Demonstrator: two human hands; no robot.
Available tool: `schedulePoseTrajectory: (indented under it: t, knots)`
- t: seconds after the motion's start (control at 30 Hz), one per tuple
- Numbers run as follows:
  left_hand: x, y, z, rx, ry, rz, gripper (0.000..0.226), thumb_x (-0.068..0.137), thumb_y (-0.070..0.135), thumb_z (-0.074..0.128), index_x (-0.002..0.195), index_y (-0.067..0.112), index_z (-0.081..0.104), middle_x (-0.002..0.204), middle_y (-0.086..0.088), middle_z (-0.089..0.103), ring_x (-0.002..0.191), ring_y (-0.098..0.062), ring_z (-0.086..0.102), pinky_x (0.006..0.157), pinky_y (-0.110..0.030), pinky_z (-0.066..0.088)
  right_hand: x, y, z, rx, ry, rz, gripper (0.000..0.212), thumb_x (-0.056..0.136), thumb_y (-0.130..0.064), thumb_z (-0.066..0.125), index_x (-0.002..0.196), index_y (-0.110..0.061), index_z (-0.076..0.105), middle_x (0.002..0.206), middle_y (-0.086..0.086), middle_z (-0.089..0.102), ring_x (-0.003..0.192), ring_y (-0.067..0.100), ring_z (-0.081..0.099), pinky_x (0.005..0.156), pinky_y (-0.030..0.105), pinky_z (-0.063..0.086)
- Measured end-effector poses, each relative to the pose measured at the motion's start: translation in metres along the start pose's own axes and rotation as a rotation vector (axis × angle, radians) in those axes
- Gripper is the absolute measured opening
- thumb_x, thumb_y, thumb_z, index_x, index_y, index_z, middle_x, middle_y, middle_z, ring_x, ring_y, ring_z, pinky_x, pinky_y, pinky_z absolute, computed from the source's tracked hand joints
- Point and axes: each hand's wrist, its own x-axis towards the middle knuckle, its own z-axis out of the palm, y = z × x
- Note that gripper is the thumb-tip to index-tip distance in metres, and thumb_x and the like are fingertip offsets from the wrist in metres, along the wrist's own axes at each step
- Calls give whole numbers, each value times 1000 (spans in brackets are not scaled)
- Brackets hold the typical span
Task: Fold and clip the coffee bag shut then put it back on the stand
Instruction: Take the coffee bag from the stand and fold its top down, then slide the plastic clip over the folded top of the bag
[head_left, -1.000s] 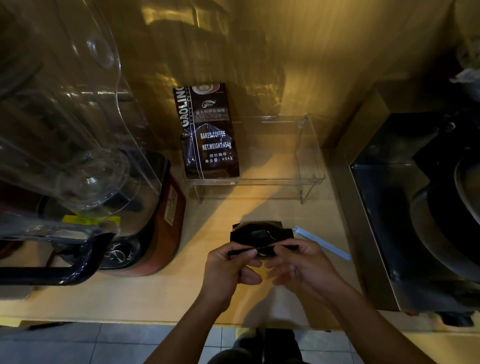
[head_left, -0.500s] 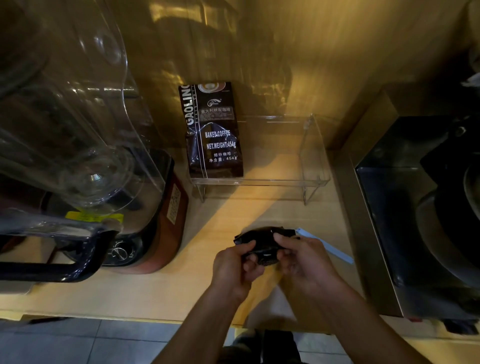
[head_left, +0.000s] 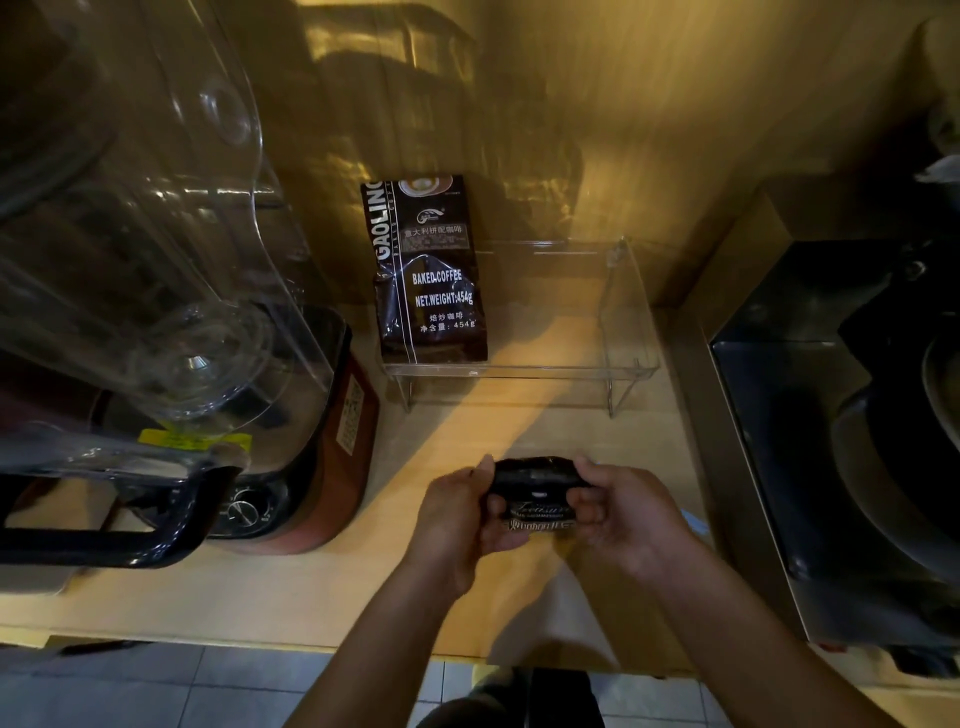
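Note:
A small black coffee bag (head_left: 535, 491) stands on the wooden counter, its top rolled down into a thick fold. My left hand (head_left: 457, 514) pinches the fold's left end and my right hand (head_left: 621, 512) its right end. A pale blue clip strip (head_left: 693, 521) lies on the counter, mostly hidden behind my right hand. The clear acrylic stand (head_left: 561, 369) sits further back against the wall. A second, larger black coffee bag (head_left: 428, 270) stands on the stand's left side.
A blender with a clear jug (head_left: 130, 249) and red-brown base (head_left: 322, 457) fills the left. A dark metal appliance (head_left: 836, 441) stands at the right. The counter's front edge (head_left: 208, 636) runs below my wrists.
The bag's open top has been rolled down and flattened into a fold between my hands. My right hand now covers most of the clip strip.

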Motion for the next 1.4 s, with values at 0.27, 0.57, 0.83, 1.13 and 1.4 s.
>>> schedulePoseTrajectory:
  t: [0.27, 0.57, 0.83, 1.13, 1.4]
  knots:
    - [3, 9, -14, 1040, 231, 703, 12, 77, 26, 68, 89, 25, 70, 91, 4, 50, 88, -12, 43, 81, -32, 33, 3, -7, -3, -208, -86, -182, 15, 80, -15, 63, 70, -6, 57, 41, 0, 46, 30, 7, 30, 28, 15, 23]
    - [19, 5, 22, 1017, 134, 895, 11, 82, 12, 58, 78, 22, 60, 77, 10, 56, 76, 7, 42, 78, -27, 17, 30, -5, -31, -355, 123, -495, 13, 81, -27, 62, 74, -16, 63, 46, -3, 59, 42, 13, 49, 37, 21, 41]
    - [25, 7, 25, 1122, 135, 900, 37, 71, -11, 49, 66, 24, 60, 77, 6, 43, 78, -6, 38, 81, -25, 11, 65, 22, -108, -1373, 444, -390, 29, 79, -24, 62, 107, -17, 53, 117, 10, 51, 112, 28, 43, 96, 44, 32]
    - [28, 5, 24, 1189, 131, 837, 35, 76, -7, 46, 86, 17, 69, 89, 7, 39, 91, -6, 30, 88, -23, 7, 54, 12, -95, -883, 285, -653, 11, 87, -11, 53, 83, -21, 50, 79, -1, 57, 75, 22, 55, 57, 26, 41]
    - [29, 8, 18, 1054, -22, 872, 22, 85, 39, 54, 89, 21, 66, 90, 10, 42, 92, 35, 8, 90, -20, 4, 19, -1, -66, -889, -120, -761, 5, 87, -26, 53, 85, -31, 54, 76, -7, 58, 65, -3, 54, 53, 8, 41]
